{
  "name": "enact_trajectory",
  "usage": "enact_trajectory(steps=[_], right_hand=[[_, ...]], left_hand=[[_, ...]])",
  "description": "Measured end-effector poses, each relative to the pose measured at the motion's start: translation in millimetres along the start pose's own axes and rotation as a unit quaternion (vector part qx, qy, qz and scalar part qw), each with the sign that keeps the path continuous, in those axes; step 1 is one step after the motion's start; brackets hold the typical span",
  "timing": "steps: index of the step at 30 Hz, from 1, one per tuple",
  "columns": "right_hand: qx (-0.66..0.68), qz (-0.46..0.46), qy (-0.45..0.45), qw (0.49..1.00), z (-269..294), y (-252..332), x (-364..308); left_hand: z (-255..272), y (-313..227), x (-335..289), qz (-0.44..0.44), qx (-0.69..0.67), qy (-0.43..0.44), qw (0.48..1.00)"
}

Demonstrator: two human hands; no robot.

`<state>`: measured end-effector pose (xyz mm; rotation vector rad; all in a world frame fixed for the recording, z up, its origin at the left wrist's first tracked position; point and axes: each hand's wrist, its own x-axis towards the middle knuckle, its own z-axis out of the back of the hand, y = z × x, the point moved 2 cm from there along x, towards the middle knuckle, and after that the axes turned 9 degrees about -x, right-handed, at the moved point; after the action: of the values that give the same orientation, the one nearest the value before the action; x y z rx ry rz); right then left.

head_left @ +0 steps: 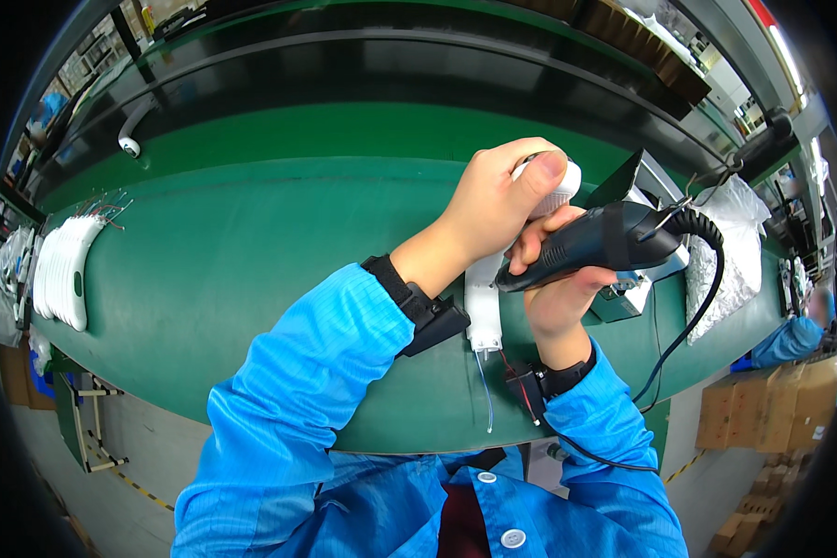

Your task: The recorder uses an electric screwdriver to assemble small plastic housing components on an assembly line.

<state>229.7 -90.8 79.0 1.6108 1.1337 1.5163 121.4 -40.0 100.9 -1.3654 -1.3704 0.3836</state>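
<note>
A white curved plastic housing (483,312) stands before me in the middle of the bench, thin wires trailing from its near end. My left hand (493,200) is closed round its rounded far end, thumb on top. In my right hand (560,302) lies a black electric screwdriver (614,237), fingers wrapped about its body, tilted with its thick corded end to the right. Its tip is hidden, so I cannot tell whether it touches the housing. Both wrists wear black straps with small black boxes.
Several similar white housings (63,270) with wires are stacked at the left. Another white curved piece (130,144) lies at the far left. Right of my hands are a metal box-like device (660,181) and a clear bag of small white parts (730,265). A coiled black cord (711,242) hangs there.
</note>
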Motion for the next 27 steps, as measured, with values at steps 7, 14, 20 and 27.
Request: enact_trajectory(steps=[7, 14, 20, 27], right_hand=[[0.022, 0.023, 0.016, 0.999, 7, -2, 0], [0.027, 0.107, -0.107, 0.988, 76, 65, 8], [-0.018, 0.11, -0.163, 0.98, 126, 78, 22], [-0.102, 0.08, -0.12, 0.984, 111, 72, 35]], left_hand=[[-4, 0, 2, 0.003, 0.002, -0.006, 1.0], [-3, 0, 2, -0.065, 0.014, -0.01, 0.998], [-9, -5, 3, -0.045, 0.025, -0.012, 0.999], [-7, -5, 2, -0.048, 0.033, -0.013, 0.998]])
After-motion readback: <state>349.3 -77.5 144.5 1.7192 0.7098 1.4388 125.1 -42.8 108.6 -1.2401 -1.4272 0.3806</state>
